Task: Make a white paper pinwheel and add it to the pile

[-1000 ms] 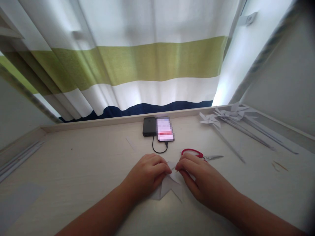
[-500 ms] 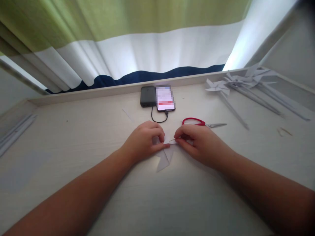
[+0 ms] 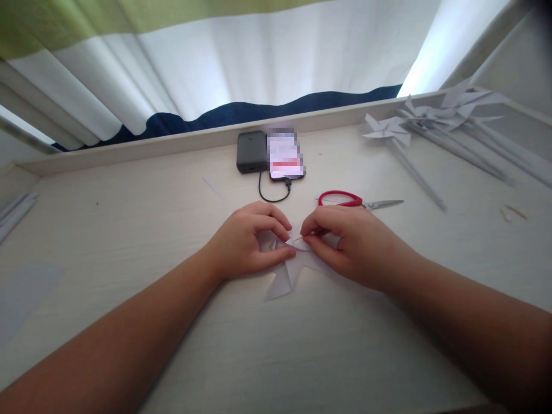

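Both hands meet over a small folded white paper pinwheel head (image 3: 288, 270) lying flat on the pale wooden desk (image 3: 129, 230), about midway between its left and right edges and nearer the person than the far rim. The left hand (image 3: 248, 241) presses down on the paper's left side, fingers curled together over the folds. The right hand (image 3: 345, 241) has thumb and forefinger pinched shut on a thin pale wooden stick like a toothpick (image 3: 302, 234), its tip aimed left at the paper's centre.

The paper looks feather-light, thin and easily creased or torn, so I'd judge it needs a gentle hold near the centre where the folded corners gather, not by the loose blades. The stick seems stiff but slender and would likely snap if bent. One pointed blade juts toward the near edge of the desk; the stick's long axis runs roughly left to right, low over the surface.

Just beyond the right hand lie red-handled scissors (image 3: 357, 201), blades pointing right. Toward the far edge sit a dark power bank (image 3: 250, 151) and a phone (image 3: 284, 155), joined by a black cable (image 3: 271, 195). Finished white paper pinwheels on sticks (image 3: 414, 126) are heaped at the far right corner.
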A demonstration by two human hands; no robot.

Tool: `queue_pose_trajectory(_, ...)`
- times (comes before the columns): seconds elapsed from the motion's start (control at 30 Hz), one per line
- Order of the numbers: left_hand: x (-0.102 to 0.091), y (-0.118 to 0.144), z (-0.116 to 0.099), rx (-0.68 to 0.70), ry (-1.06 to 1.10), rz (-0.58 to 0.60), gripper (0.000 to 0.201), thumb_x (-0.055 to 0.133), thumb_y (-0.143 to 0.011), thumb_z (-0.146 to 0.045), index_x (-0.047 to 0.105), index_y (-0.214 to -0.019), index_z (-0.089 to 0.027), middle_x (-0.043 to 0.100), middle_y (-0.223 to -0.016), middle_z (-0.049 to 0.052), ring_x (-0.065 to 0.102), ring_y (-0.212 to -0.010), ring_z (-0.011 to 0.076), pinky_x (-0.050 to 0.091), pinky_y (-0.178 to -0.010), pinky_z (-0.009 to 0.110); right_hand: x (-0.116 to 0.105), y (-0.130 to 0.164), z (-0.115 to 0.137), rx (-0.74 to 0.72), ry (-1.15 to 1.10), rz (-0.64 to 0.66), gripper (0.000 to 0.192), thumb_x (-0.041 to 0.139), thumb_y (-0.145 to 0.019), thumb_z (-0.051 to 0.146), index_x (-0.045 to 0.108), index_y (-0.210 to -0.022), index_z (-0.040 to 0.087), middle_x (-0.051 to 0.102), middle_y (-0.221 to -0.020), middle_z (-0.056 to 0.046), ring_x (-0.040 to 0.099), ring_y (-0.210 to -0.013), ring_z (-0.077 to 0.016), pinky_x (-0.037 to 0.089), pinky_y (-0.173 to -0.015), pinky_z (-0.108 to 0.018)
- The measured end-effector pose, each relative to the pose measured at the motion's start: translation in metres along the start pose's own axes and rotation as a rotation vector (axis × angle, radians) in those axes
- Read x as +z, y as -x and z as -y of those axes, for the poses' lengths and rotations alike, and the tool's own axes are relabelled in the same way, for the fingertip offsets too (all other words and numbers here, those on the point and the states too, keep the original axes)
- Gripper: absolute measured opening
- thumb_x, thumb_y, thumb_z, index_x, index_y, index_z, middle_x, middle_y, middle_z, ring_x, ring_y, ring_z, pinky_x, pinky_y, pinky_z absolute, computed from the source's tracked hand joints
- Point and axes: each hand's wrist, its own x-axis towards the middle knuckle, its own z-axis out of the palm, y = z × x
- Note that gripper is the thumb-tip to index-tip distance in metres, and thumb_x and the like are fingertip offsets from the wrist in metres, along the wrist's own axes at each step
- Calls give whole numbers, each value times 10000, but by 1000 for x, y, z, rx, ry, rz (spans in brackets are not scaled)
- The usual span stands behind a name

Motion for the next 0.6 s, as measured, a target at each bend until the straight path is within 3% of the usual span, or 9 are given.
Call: queue_pose_trajectory(0.6,1,0,0,27,13,14,94,662,-752,-265,698,-810,-200,669,-935,46,618,-855,168,494,-824,328,2,2,4,-13,23,9,73,526,-805,157,592,-791,183,637,-786,-13,569,-713,-147,391,-627,-253)
